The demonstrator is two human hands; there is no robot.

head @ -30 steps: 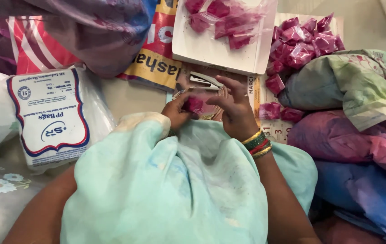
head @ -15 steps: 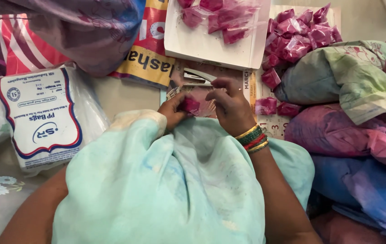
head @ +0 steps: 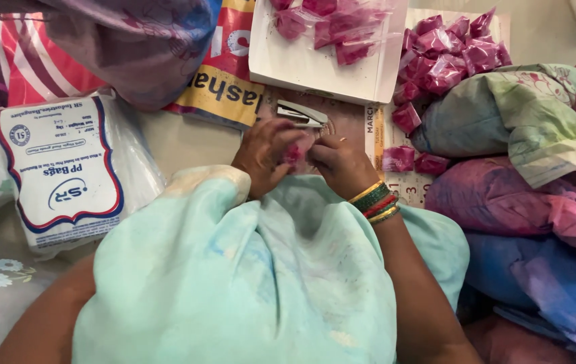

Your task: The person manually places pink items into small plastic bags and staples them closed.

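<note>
Since a second ago both hands have slid left. Left hand [head: 261, 156] and right hand [head: 342, 165] pinch a small pink packet [head: 293, 156]; pinching its top flat would steady it below the stapler [head: 300, 114].

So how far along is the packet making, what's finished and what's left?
Done: a pile of pink packets beside the white tray, more on it. In hand: left hand and right hand pinch one small pink packet. Left: cannot tell; the stapler lies unused.

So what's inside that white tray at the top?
The white tray holds several small clear packets of pink powder, bunched toward its far side. The near part of the tray is bare. The picture's top edge cuts off the rest, so I cannot count them.
</note>
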